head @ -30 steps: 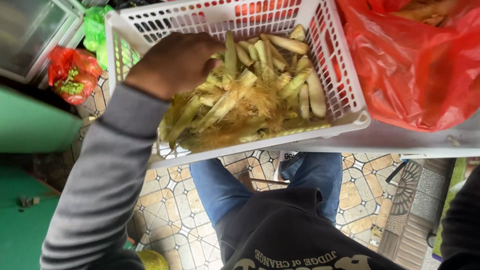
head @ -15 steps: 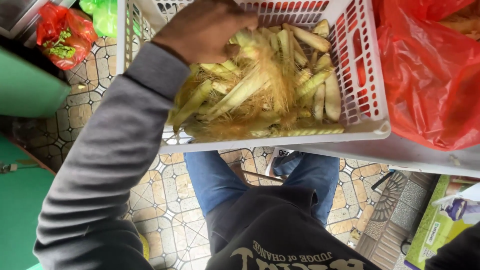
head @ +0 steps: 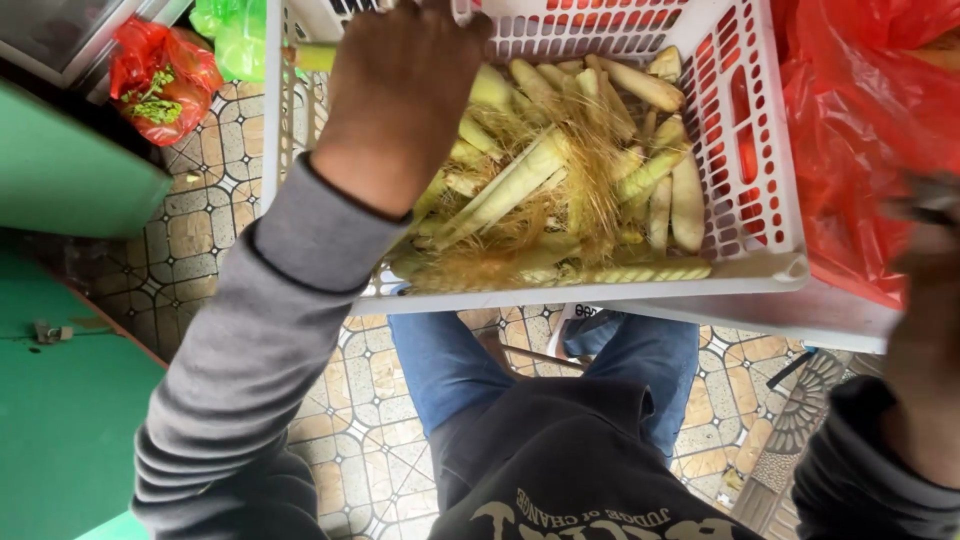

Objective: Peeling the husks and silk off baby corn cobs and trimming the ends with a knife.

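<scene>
A white plastic basket (head: 770, 270) sits in front of me, holding peeled baby corn (head: 685, 200) mixed with pale husks and golden silk (head: 530, 215). My left hand (head: 400, 90), in a grey sleeve, reaches over the pile to the basket's far rim. Its fingers are hidden, and a pale green piece (head: 312, 57) sticks out to the left of it. My right hand (head: 925, 330) is blurred at the right edge beside a red plastic bag (head: 860, 130). Something dark (head: 925, 205) shows at its fingers, but I cannot make out what.
The basket rests on a white surface (head: 800, 318) above my knees in blue jeans (head: 450, 370). The floor (head: 190, 240) is patterned tile. A small red bag of greens (head: 160, 70) and a green bag (head: 235, 30) lie far left. A green surface (head: 60, 400) is at my left.
My left hand has moved from the basket's near-left side across to its far rim. My right hand has come into view at the right edge.
</scene>
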